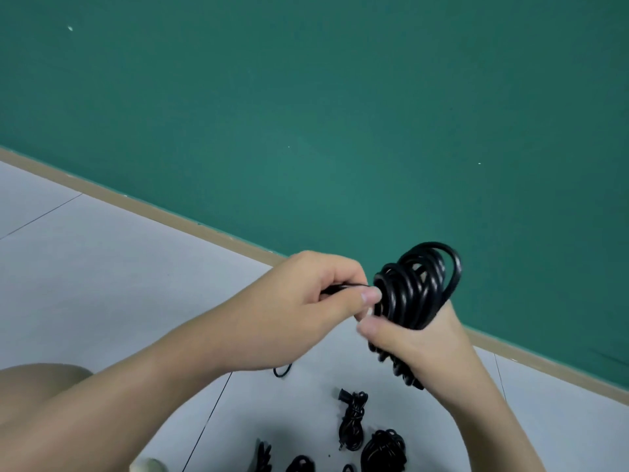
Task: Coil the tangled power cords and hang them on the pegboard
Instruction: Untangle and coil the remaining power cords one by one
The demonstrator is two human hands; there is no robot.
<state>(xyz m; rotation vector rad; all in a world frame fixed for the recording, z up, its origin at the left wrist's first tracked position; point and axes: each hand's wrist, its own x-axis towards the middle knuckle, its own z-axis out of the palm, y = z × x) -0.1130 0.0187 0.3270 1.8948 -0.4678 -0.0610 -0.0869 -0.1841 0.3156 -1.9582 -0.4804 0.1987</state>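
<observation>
- Green wall [340,114] backing pale tiled floor [136,267]; no pegboard showing in view.
- Left hand [306,301] pinching the cord's loose tail; right hand [418,338] gripping the coiled power cord [415,284], held up off the floor.
- Risk: loops are likely springing apart if the right grip is loosening while wrapping.
- More cords [354,420] lying on the floor below, near the bottom edge.

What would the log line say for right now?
left hand: pinches cord end | right hand: grips coiled cord | other cords: floor | pegboard: unseen
</observation>
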